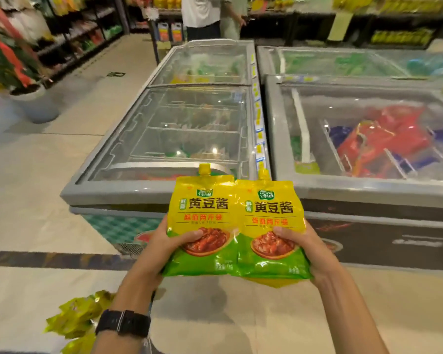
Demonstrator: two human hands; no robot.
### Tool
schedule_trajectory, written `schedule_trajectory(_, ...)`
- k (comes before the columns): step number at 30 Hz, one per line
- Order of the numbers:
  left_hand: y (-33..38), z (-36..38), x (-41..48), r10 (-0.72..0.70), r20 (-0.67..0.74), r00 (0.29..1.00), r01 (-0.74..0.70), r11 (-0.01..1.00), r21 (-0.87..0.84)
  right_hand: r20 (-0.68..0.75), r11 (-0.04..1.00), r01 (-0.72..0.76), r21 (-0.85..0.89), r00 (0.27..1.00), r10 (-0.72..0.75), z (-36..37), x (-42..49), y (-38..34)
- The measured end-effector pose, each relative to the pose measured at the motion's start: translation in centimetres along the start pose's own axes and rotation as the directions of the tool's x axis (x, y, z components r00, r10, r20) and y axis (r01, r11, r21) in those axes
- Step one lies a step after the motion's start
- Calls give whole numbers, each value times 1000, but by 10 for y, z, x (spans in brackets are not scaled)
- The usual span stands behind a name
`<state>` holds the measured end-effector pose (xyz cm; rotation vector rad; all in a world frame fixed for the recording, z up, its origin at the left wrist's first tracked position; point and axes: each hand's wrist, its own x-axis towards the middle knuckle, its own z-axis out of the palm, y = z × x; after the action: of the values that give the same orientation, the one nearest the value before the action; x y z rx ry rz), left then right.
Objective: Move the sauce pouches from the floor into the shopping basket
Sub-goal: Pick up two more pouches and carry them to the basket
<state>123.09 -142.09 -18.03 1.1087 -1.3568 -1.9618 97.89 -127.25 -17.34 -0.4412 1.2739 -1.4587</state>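
Floor: pale beige tiles (36,190) with a dark band (49,260) running across the near part.
Freezers: two glass-topped chest freezers side by side, the left freezer (179,129) and the right freezer (368,139), with a further unit behind the right one.
Left freezer front: teal checked panel (118,227).
Right freezer contents: red and blue packs, blurred.
Shelving: dark racks (74,39) along the left aisle, stocked with goods too blurred to name.
Back wall: shelves (399,24) of yellow products.
Light: bright overhead, possibly ceiling lamps, glinting on the freezer glass.

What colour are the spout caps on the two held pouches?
Yellow, on both the left pouch and the right pouch; seen in the head view.
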Motion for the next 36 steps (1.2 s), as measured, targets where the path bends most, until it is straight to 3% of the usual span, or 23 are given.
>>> schedule_trajectory(7, -13, 175, 31, -35, 342, 939, -1, 994, 105, -319, 982, 148, 119, 942, -103, -147, -89, -20)
schedule_trajectory(13, -37, 316, 46, -108, 573, 813, -1, 982, 187, -510, 950, 252, 184, 850, -127, -250, -164, -25)
schedule_trajectory(17, -54, 403, 51, -176, 646, 742, 3, 966, 259, -637, 911, 352, 213, 757, -143, -297, -210, -22)
schedule_trajectory(23, -76, 507, 67, -306, 762, 570, 33, 936, 351, -793, 855, 474, 214, 595, -131, -358, -244, -18)
schedule_trajectory(32, -100, 663, 137, -426, 826, 368, 4, 889, 457, -917, 834, 520, 185, 396, -43, -449, -234, -51)
schedule_trajectory(36, -104, 732, 162, -458, 832, 312, 2, 876, 482, -945, 817, 551, 170, 326, -24, -489, -228, -70)
